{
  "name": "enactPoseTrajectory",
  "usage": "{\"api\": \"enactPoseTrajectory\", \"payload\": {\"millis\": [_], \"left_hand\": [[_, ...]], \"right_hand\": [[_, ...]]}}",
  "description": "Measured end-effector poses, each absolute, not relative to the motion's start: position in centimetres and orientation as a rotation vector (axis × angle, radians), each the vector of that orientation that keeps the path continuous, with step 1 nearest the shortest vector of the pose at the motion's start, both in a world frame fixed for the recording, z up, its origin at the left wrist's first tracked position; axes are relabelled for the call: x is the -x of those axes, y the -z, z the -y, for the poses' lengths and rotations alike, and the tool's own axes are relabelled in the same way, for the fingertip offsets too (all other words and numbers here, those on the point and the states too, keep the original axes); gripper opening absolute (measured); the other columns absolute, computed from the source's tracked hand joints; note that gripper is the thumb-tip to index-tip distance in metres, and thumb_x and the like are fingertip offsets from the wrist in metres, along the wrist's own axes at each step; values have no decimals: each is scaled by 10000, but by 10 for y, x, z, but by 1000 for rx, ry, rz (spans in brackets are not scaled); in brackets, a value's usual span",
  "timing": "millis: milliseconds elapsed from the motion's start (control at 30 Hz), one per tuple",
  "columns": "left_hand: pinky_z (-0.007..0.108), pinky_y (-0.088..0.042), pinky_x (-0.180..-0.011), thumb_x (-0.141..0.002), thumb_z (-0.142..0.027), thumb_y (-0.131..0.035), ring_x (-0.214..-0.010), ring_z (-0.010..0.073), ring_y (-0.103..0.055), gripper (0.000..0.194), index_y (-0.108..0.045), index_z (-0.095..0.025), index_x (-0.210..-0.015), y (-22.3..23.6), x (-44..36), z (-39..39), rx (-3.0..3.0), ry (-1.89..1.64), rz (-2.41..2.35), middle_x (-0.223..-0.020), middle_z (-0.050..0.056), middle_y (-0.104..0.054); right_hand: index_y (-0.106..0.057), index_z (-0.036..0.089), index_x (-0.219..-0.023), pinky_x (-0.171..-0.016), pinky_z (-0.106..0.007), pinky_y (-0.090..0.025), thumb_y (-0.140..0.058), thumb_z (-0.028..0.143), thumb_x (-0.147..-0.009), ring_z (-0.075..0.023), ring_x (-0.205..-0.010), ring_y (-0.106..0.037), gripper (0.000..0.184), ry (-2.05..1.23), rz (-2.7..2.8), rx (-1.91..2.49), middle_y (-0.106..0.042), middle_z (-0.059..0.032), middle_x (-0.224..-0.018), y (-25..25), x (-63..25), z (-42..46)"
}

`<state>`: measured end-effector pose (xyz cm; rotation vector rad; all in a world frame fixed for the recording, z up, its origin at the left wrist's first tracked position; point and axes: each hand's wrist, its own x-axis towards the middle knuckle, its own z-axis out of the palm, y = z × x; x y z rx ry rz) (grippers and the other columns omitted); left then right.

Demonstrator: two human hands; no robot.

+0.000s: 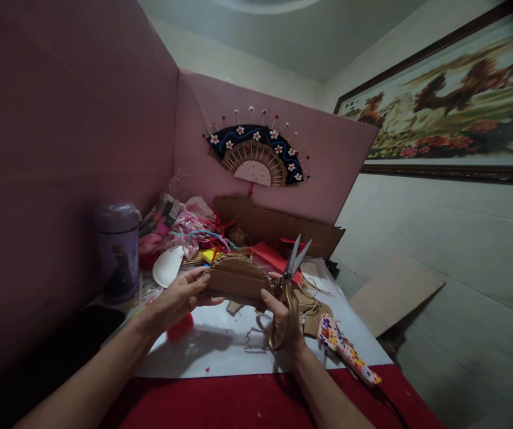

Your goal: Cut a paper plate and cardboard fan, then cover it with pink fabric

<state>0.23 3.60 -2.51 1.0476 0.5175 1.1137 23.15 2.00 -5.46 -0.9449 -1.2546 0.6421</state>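
A brown half-round piece of cardboard (236, 281) is held up over the white work surface, its curved edge away from me. My left hand (189, 292) pinches its left end between thumb and fingers. At the other end, my right hand (280, 313) grips the cardboard with the thumb on its face. Scissors (288, 292) with gold handles also hang in my right hand, their blades spread and pointing up. Cardboard scraps (316, 313) lie beyond the right hand. Below the left hand sits a red round object (180, 328), partly hidden.
A flower-patterned glue gun (348, 348) with a cord lies at right. A purple lidded container (118, 253) stands at left, beside a white spoon-shaped piece (168, 266) and heaped craft materials. Behind, a decorated fan (256, 155) is mounted on a pink board (327, 155).
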Motion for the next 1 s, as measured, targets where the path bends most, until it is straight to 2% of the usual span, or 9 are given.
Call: {"api": "enactPoseTrajectory", "payload": {"millis": [133, 267, 400, 633, 867, 1000], "left_hand": [[398, -550, -785, -767, -217, -683, -864, 221, -670, 290, -635, -166, -1048, 25, -3, -37, -1035, -1128, -526, -993, 96, -698], [370, -563, -753, -755, -232, -696, -858, 221, -673, 259, -635, -165, -997, 27, -3, -39, -1062, -1135, -545, -1008, 95, -692], [375, -574, -741, -745, -228, -706, -820, 209, -677, 235, -630, -162, -957, 29, -3, -41, -1080, -1153, -587, -972, 74, -693], [344, -589, -662, -708, -200, -734, -737, 180, -670, 274, -623, -168, -957, 28, -4, -41, -1092, -1190, -689, -880, 35, -682], [347, -574, -674, -750, -237, -695, -764, 197, -676, 268, -613, -196, -1001, 32, 3, -44, -1208, -1122, -653, -944, 55, -683], [343, -564, -664, -750, -287, -689, -774, 213, -668, 250, -644, -186, -975, 32, 3, -42, -1345, -998, -672, -905, 63, -679]], "right_hand": [[-541, 276, -1150, -784, -390, -459, -643, 396, -752, -221, -854, -577, 428, -713, 1226, 920, -596, -12, -909, 55, -230, -22], [-566, 269, -1109, -784, -388, -440, -634, 345, -754, -213, -808, -557, 369, -573, 1265, 932, -573, -8, -848, 47, -228, -16], [-561, 244, -1127, -789, -372, -426, -625, 296, -754, -209, -819, -538, 382, -455, 1313, 962, -561, -21, -887, 44, -226, -12], [-542, 241, -1162, -768, -376, -429, -630, 281, -740, -223, -829, -534, 433, -489, 1341, 966, -562, -39, -906, 51, -226, -17], [-570, 245, -1105, -804, -369, -432, -646, 311, -732, -235, -899, -563, 386, -588, 1407, 888, -595, -37, -974, 45, -226, -13], [-561, 225, -1093, -745, -318, -431, -629, 323, -755, -203, -828, -553, 359, -591, 1505, 905, -592, -19, -904, 42, -229, -10]]}}
